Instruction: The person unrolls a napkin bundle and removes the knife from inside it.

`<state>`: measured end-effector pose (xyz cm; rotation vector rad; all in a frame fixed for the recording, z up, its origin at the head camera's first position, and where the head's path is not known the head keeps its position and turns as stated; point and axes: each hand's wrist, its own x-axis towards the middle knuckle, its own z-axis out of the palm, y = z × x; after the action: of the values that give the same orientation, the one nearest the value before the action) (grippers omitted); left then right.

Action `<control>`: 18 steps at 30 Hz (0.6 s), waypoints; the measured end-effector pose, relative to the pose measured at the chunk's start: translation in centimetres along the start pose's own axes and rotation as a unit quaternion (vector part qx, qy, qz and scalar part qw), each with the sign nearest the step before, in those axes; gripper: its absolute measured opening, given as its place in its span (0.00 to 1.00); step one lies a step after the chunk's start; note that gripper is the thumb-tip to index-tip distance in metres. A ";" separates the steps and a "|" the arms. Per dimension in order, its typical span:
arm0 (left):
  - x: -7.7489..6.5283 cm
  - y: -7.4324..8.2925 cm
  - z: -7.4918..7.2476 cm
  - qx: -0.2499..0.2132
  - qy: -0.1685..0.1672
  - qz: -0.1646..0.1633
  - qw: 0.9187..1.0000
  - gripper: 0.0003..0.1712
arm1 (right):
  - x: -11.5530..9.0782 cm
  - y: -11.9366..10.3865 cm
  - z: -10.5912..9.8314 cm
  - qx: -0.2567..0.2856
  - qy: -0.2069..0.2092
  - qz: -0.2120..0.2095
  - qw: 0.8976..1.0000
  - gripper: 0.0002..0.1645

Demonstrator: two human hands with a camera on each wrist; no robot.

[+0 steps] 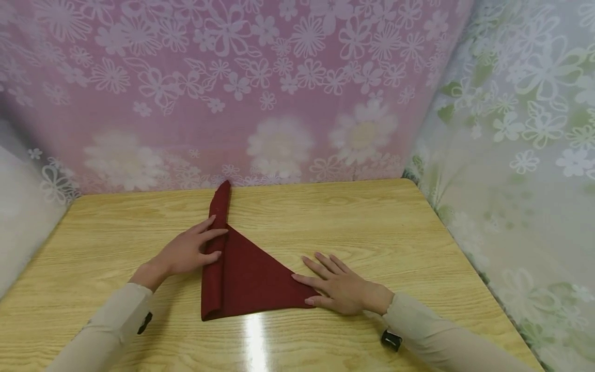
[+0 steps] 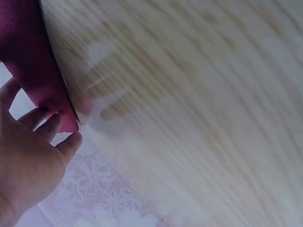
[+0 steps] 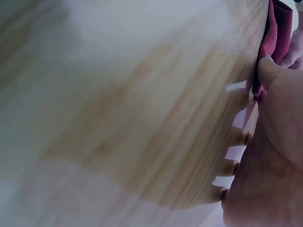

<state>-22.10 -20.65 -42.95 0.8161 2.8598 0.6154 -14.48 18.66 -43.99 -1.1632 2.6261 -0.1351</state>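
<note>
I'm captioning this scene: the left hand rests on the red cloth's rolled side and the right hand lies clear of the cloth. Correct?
Not quite: the right hand touches the red cloth at its pointed end, as the head view shows. The left hand does rest on the rolled side.

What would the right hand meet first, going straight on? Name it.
Likely the flat triangular part of the dark red cloth, whose corner the right hand touches; beyond it, probably the cloth's long rolled edge under the left hand, though the exact heading is unclear.
</note>
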 end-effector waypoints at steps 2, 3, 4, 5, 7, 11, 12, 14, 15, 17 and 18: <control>-0.2 0.0 -0.2 -0.002 -0.001 -0.002 1.000 0.32 | 0.0 -0.1 0.0 0.001 -0.001 0.000 1.000 0.35; -0.3 -0.1 -0.3 -0.003 -0.001 -0.003 1.000 0.32 | 0.0 -0.1 0.0 0.002 -0.001 0.000 1.000 0.34; -0.4 -0.1 -0.3 -0.004 0.000 -0.003 1.000 0.32 | 0.0 -0.1 0.0 0.003 -0.001 0.001 1.000 0.34; -0.4 -0.1 -0.4 -0.005 0.000 -0.004 1.000 0.31 | 0.0 -0.1 -0.1 0.004 -0.002 0.001 1.000 0.34; -0.5 -0.2 -0.4 -0.006 0.003 -0.005 1.000 0.31 | 0.0 -0.1 -0.1 0.007 -0.002 0.003 1.000 0.34; -0.8 -0.6 -0.5 -0.008 0.010 -0.007 1.000 0.30 | 0.0 -0.1 -0.1 0.008 -0.002 0.002 1.000 0.34; -0.9 -0.7 -0.5 -0.009 0.011 -0.009 1.000 0.30 | 0.0 -0.1 -0.1 0.008 -0.002 0.002 1.000 0.34; -1.1 -0.9 -0.5 -0.011 0.013 -0.012 1.000 0.30 | 0.0 -0.1 -0.1 0.009 -0.001 0.002 1.000 0.34; -1.2 -1.0 -0.5 -0.010 0.014 -0.014 1.000 0.30 | 0.0 -0.1 -0.1 0.010 -0.001 0.001 1.000 0.34; -1.4 -1.1 -0.6 -0.008 0.016 -0.015 1.000 0.30 | 0.0 -0.1 -0.1 0.012 0.001 0.000 1.000 0.34; -1.5 -1.2 -0.7 -0.005 0.018 -0.014 1.000 0.29 | 0.0 -0.2 -0.1 0.013 0.001 0.000 1.000 0.34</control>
<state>-21.53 -22.56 -42.83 0.7700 2.8923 0.6456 -14.37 18.58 -43.90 -1.1553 2.6177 -0.1698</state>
